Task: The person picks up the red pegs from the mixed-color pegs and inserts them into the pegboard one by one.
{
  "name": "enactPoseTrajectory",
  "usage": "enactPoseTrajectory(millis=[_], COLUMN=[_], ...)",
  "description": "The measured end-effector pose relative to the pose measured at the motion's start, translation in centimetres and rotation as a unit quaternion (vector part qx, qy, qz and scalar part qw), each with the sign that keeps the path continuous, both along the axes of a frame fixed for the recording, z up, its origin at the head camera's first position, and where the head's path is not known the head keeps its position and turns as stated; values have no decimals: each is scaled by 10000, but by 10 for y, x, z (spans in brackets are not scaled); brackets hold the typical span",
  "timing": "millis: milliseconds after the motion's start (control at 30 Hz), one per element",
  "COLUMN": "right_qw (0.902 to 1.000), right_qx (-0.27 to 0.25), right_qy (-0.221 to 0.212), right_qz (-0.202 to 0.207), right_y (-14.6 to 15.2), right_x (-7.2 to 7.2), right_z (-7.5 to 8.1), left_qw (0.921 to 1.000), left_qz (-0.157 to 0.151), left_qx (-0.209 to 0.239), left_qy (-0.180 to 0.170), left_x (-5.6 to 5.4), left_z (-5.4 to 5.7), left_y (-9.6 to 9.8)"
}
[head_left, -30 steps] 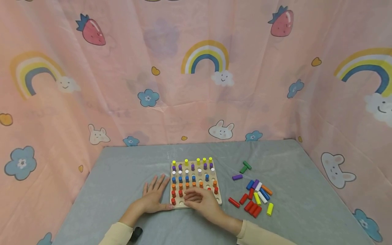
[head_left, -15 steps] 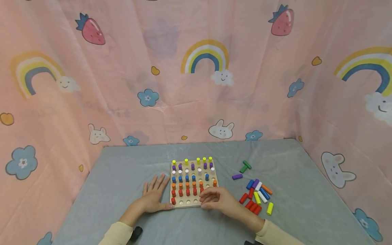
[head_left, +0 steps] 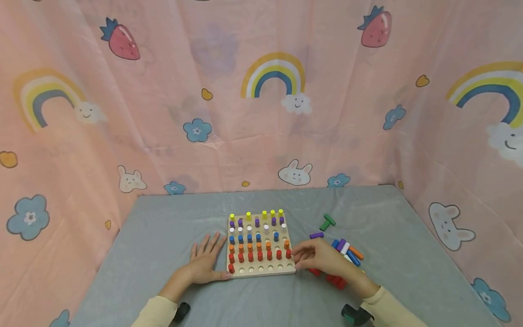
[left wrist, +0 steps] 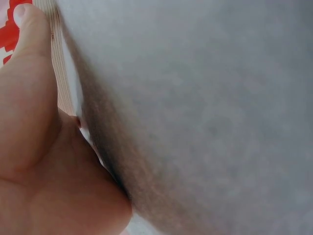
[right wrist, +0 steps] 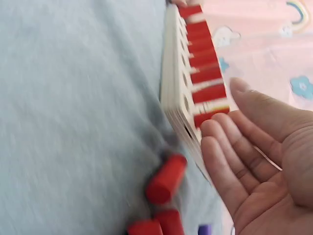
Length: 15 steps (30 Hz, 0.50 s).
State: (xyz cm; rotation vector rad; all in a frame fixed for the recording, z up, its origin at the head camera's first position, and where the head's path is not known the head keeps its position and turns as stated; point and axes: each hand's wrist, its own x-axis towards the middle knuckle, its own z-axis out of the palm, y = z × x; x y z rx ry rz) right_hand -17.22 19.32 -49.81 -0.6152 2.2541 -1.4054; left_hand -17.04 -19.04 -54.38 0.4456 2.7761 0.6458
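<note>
A wooden pegboard [head_left: 265, 273] stands on the grey cloth, with upright pegs in rows of yellow, purple, white, blue, orange and red. At its front-left corner is one red peg [head_left: 231, 268], with bare holes to its right. My left hand [head_left: 204, 265] lies flat with fingers spread left of the board; its thumb [left wrist: 34, 29] touches the board's edge. Just off the board's right edge is my right hand [head_left: 324, 260], fingers loosely bent and holding nothing. In the right wrist view, its fingertips are near the end of the red row [right wrist: 204, 58].
Loose pegs lie right of the board, partly hidden by my right hand and arm: red pegs [head_left: 337, 281], an orange peg [head_left: 356, 252], blue, white and purple ones. Two green pegs [head_left: 327, 222] lie farther back. A pink printed curtain [head_left: 163, 91] surrounds the table.
My right hand has moved rightward along the board's front to beyond its right edge, uncovering the red row and front holes. My left hand has stayed in place.
</note>
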Motion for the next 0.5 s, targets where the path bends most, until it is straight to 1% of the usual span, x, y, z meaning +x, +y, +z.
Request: enactPoseTrajectory(millis=[67, 167, 233, 333, 500], right_qw=[9996, 9989, 9988, 9987, 9984], right_qx=[232, 356, 385, 434, 545], right_qy=[89, 181, 179, 191, 160], right_qz=[-113, -237, -247, -166, 19], right_y=[7, 17, 21, 27, 31], right_x=[-2, -5, -6, -7, -6], right_z=[0, -1, -3, -5, -7], left_qw=[10000, 10000, 10000, 9998, 9997], left_qz=[-7, -25, -46, -98, -129], left_qx=[6, -16, -54, -139, -80], left_qy=[2, 10, -16, -132, -203], left_x=[0, 0, 0, 1, 3], left_z=[1, 2, 3, 8, 14], left_y=[0, 0, 1, 2, 3])
